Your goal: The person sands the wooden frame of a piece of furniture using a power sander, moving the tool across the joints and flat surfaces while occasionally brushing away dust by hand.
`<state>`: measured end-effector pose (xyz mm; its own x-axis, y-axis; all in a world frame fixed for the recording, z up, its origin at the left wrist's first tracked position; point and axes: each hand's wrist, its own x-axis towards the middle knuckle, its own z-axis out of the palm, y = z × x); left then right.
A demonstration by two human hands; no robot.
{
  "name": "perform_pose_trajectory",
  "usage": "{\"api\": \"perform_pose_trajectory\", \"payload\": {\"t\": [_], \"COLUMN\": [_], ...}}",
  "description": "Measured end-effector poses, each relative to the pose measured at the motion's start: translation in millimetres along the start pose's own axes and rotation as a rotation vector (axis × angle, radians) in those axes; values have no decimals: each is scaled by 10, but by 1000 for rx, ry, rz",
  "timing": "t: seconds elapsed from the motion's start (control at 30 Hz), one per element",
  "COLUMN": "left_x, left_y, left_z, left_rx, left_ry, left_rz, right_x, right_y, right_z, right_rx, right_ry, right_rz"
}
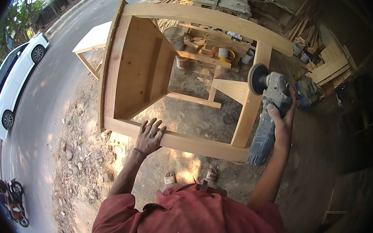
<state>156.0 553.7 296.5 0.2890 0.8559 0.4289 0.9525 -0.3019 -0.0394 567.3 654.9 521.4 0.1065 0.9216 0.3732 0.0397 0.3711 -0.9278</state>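
A wooden table frame (pixel 193 144) lies on its side in front of me, its boxed top at the left and its legs reaching right. My left hand (pixel 151 135) rests on the near leg close to the top, fingers spread over the wood. In my right hand (pixel 282 119) is a blue-grey angle grinder (pixel 265 133), gripped round its body. Its round sanding disc (pixel 257 79) faces left, at the crosspiece (pixel 252 108) between the legs. Whether the disc touches the wood I cannot tell.
Wood scraps, buckets (pixel 182 62) and a yellow container (pixel 227 55) lie beyond the frame. More boards (pixel 330 66) lean at the far right. A white table (pixel 92 38) stands by the road, where a white car (pixel 15 81) and a motorbike (pixel 13 203) are. Rubble (pixel 77 165) covers the roadside.
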Motion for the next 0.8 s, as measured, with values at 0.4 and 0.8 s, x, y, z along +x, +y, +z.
{"api": "perform_pose_trajectory", "payload": {"t": [0.4,0.8], "left_x": [-73,-139], "left_y": [-362,-342], "left_z": [-3,-39], "left_rx": [-209,-184], "left_ry": [-159,-371], "left_rz": [362,344], "right_x": [1410,1418], "right_y": [-22,31], "right_z": [2303,2233], "right_rx": [-423,-562], "right_ry": [-77,-15], "right_rz": [-188,-177]}}
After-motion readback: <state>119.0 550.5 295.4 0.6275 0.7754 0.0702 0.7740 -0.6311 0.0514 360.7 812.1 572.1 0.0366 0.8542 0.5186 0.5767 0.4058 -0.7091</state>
